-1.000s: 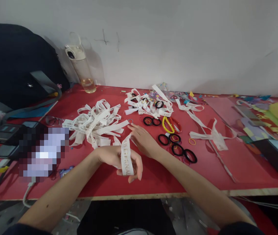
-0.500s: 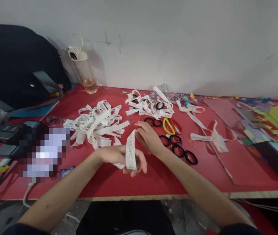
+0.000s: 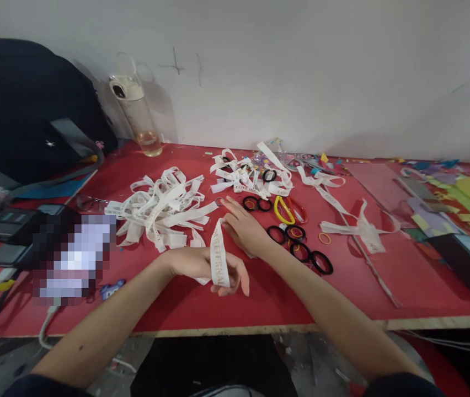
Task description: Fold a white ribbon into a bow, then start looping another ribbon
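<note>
A white ribbon (image 3: pixel 219 256) with gold lettering loops over the fingers of my left hand (image 3: pixel 196 264). The fingers of that hand curl round it, its back turned up, above the red table. Just beyond, my right hand (image 3: pixel 241 227) holds the ribbon's upper end, with the fingertips partly hidden. A small metal ring (image 3: pixel 219 202) lies by the right fingertips. Behind my left hand spreads a heap of loose white ribbons (image 3: pixel 164 207). To the right of my right hand lie several black hair ties (image 3: pixel 300 252) and yellow-handled scissors (image 3: pixel 284 210).
Tied ribbons with black bands (image 3: pixel 245 179) lie at the back. A water bottle (image 3: pixel 142 118) and a dark bag (image 3: pixel 28 110) stand at the back left. A blurred phone (image 3: pixel 78 256) is on the left, a black box (image 3: pixel 464 262) on the right. The table's front edge (image 3: pixel 260 329) runs below my arms.
My right hand has moved slightly left and away from me, drawing the ribbon's upper end with it. My left hand stays nearly where it was. The view has shifted a little.
</note>
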The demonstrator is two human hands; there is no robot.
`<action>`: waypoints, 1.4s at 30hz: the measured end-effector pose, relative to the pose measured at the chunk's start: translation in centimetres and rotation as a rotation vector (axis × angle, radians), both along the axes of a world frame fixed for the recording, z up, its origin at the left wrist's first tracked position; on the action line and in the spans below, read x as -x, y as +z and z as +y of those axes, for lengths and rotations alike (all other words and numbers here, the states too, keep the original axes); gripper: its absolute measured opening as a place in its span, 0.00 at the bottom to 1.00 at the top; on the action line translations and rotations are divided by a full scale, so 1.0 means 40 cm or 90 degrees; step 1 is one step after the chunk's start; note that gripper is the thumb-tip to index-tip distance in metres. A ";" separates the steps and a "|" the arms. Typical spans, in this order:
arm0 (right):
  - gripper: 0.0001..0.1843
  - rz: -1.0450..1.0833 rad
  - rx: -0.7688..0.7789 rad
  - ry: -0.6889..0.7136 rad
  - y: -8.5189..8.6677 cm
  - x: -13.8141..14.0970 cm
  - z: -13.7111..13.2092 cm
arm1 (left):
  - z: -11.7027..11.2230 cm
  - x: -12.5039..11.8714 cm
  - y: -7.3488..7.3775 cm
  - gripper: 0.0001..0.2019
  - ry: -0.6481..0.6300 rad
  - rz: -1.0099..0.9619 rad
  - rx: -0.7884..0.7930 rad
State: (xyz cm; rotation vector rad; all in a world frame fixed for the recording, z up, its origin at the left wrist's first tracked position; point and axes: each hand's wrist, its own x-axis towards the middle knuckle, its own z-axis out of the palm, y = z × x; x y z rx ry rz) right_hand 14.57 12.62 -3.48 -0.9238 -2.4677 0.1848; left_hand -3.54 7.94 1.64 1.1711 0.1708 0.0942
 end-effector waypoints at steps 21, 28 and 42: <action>0.09 0.335 0.103 -0.291 0.025 -0.051 -0.007 | -0.011 0.008 0.025 0.13 0.016 -0.008 -0.047; 0.14 0.383 0.088 -0.225 0.042 -0.066 0.000 | -0.013 0.005 0.029 0.16 -0.012 -0.013 -0.096; 0.16 0.262 0.091 0.237 0.064 -0.021 -0.080 | -0.009 0.014 0.010 0.09 0.242 -0.064 -0.065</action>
